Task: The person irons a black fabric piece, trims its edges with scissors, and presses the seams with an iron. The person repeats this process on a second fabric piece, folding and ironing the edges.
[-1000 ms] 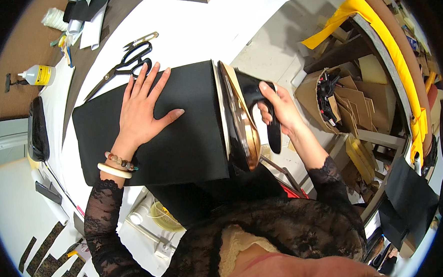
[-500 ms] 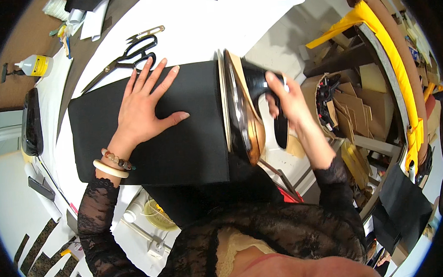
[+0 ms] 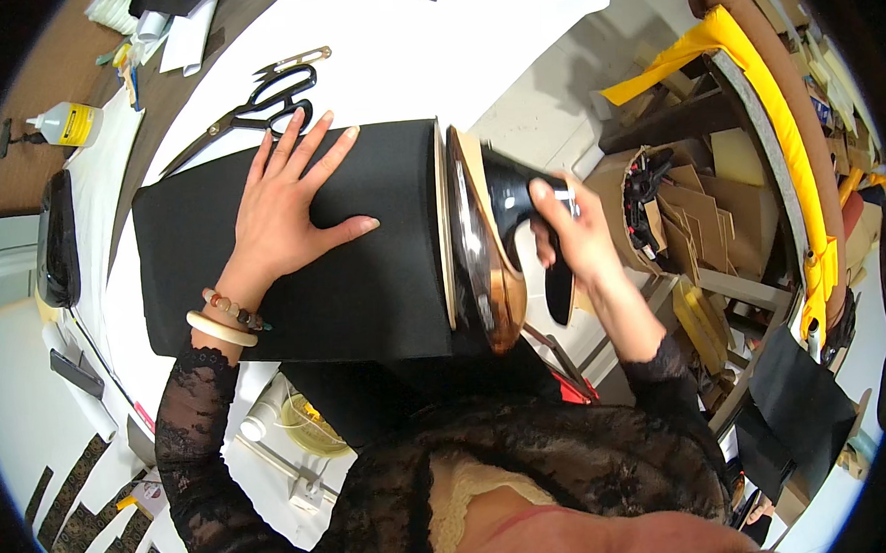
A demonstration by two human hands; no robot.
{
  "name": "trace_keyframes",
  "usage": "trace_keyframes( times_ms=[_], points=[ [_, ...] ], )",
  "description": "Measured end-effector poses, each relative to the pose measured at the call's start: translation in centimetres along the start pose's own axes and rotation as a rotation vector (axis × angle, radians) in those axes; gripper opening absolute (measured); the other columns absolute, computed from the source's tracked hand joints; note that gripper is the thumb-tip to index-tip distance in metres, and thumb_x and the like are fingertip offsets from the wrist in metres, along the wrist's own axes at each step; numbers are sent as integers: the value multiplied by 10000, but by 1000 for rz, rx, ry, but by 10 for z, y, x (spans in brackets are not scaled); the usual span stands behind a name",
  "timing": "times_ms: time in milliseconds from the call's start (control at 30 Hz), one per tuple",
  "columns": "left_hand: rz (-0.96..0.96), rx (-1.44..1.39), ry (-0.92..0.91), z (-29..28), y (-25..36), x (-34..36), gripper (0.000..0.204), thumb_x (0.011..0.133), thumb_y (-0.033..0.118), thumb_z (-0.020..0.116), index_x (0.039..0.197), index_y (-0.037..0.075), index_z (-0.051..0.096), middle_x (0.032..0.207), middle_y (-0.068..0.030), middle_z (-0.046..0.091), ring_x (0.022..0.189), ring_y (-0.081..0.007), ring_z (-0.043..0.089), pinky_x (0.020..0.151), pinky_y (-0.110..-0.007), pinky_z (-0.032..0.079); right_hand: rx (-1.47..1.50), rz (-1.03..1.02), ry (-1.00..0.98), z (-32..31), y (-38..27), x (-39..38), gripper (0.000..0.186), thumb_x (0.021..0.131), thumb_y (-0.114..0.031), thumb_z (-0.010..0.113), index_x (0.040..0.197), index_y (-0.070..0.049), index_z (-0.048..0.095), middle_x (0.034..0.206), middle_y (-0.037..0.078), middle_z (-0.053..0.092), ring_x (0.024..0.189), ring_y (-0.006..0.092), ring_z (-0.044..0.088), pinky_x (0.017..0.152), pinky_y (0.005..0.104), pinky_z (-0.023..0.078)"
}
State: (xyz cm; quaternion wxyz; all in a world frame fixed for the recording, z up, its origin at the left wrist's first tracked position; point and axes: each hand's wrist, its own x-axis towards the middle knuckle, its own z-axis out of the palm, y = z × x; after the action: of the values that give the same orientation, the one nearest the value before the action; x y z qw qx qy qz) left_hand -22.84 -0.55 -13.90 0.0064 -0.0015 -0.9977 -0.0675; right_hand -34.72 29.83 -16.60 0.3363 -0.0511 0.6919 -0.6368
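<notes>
Head view: the left hand (image 3: 284,213) lies flat on a black panel (image 3: 384,290), its fingers (image 3: 325,165) spread wide and the thumb stretched out toward the panel's right side. The longer fingertips reach the panel's far edge, where one overlaps the handle of the black-handled shears (image 3: 219,128); whether it touches them I cannot tell. The panel lies on the white worktop (image 3: 422,57) and reaches past its near edge, close in front of the person.

The right hand (image 3: 583,234) holds an iron (image 3: 506,178) by its black handle, fingers curled around the grip and closed on it, thumb laid along the top. The iron is turned on its side, its shiny soleplate upright and facing the pale right edge of the panel, very near it; contact cannot be made out.

Small brass-coloured snips (image 3: 300,62) lie just beyond the shears. A beaded bracelet (image 3: 234,310) and a pale bangle (image 3: 221,331) circle the left wrist. To the right stands a carton (image 3: 614,202) with cardboard pieces (image 3: 695,208) beside it.
</notes>
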Motion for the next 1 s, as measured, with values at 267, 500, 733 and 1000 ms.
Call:
trace_keyframes(
  times_ms=[267, 500, 733, 1000],
  points=[
    [1, 63, 54, 7, -2, -1, 884, 738, 526, 748, 1487, 256, 366, 1565, -49, 286, 1466, -281, 199, 1187, -500, 159, 119, 39, 6, 0, 3, 14, 306, 939, -339, 641, 940, -38, 584, 593, 0, 509, 407, 83, 448, 382, 235, 367],
    [82, 11, 196, 13, -17, -10, 766, 826, 599, 631, 1453, 207, 429, 1536, -116, 337, 1451, -304, 238, 1189, -459, 159, 389, 127, -33, -9, 36, -10, 322, 944, -389, 616, 963, -75, 548, 612, 12, 532, 416, 91, 473, 379, 240, 395],
    [209, -42, -255, -22, 64, -86, 1077, 544, 430, 873, 1484, 313, 361, 1581, -147, 201, 1466, -409, 110, 1073, -747, 84, 424, 118, -76, -34, 23, -23, 345, 954, -408, 596, 964, -68, 538, 598, 0, 514, 412, 82, 456, 381, 225, 400],
    [62, -27, -130, -6, 55, -91, 1052, 482, 128, 829, 1434, 354, 441, 1606, -99, 152, 1476, -400, 70, 1095, -729, 66, 253, 15, -150, 1, 9, -6, 319, 959, -403, 585, 931, -93, 517, 611, 9, 509, 411, 82, 439, 390, 230, 382]
  ],
)
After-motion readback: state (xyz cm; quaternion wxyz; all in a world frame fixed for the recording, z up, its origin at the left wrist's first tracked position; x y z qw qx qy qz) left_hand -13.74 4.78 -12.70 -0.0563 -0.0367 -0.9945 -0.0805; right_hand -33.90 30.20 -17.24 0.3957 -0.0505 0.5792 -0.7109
